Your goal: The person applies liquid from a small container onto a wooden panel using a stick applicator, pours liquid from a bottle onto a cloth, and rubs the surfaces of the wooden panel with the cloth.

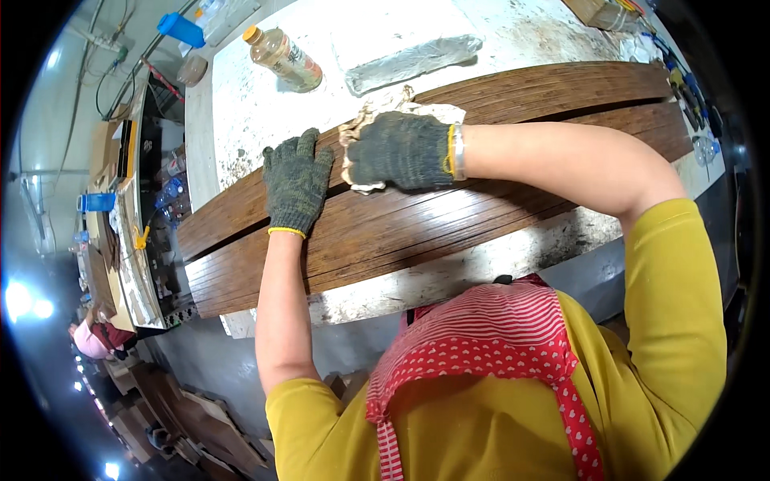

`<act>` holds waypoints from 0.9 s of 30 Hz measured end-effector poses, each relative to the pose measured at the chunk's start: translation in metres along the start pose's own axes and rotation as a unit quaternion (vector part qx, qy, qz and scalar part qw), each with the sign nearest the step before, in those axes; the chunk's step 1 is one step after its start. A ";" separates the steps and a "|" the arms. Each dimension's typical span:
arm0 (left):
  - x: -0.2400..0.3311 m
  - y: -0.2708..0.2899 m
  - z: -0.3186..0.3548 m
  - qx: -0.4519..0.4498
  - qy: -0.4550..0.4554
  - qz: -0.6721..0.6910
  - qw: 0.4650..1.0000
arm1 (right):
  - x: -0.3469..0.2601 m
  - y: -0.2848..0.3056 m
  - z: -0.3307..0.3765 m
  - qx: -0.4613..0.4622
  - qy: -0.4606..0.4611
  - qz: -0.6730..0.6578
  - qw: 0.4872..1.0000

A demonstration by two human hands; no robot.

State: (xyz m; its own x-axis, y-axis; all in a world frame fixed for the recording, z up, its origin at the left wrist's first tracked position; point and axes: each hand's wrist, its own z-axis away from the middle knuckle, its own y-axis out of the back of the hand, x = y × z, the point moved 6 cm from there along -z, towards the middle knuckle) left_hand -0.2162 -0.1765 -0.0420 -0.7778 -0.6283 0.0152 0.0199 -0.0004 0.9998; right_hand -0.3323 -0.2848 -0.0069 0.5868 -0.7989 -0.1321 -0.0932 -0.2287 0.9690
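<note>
Two brown wooden planks, a near plank (417,232) and a far plank (553,88), lie side by side across a white table with a dark narrow gap between them. My left hand (297,180), in a dark knitted glove with a yellow cuff, rests flat on the planks with its fingers spread. A crumpled cream rag (449,113) is bunched under my right hand (405,152), which wears a matching glove. That hand presses the rag against the wood near the gap; its fingertips are partly hidden in the cloth.
Beyond the planks stand an orange-capped bottle (289,62) and a silvery wrapped slab (413,60). A cardboard box (597,12) sits at the far right, near tools along the table's right edge. Another person (95,337) is at the far left, by a cluttered bench.
</note>
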 end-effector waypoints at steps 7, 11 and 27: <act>0.002 0.004 0.003 0.059 -0.029 -0.003 0.998 | 0.018 -0.011 0.027 -0.175 -0.096 0.042 0.979; 0.000 0.002 -0.001 0.041 -0.017 -0.015 0.999 | 0.004 0.004 0.011 0.000 0.009 0.050 0.999; 0.001 0.004 0.000 0.031 -0.009 -0.013 0.999 | 0.042 -0.009 0.066 -0.151 -0.110 0.026 0.982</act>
State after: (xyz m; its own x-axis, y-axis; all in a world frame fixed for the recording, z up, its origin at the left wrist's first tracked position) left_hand -0.2168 -0.1771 -0.0380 -0.7890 -0.6143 -0.0107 -0.0389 0.0326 0.9987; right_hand -0.3597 -0.3534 -0.0348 0.3968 -0.9134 -0.0904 0.1429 -0.0358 0.9891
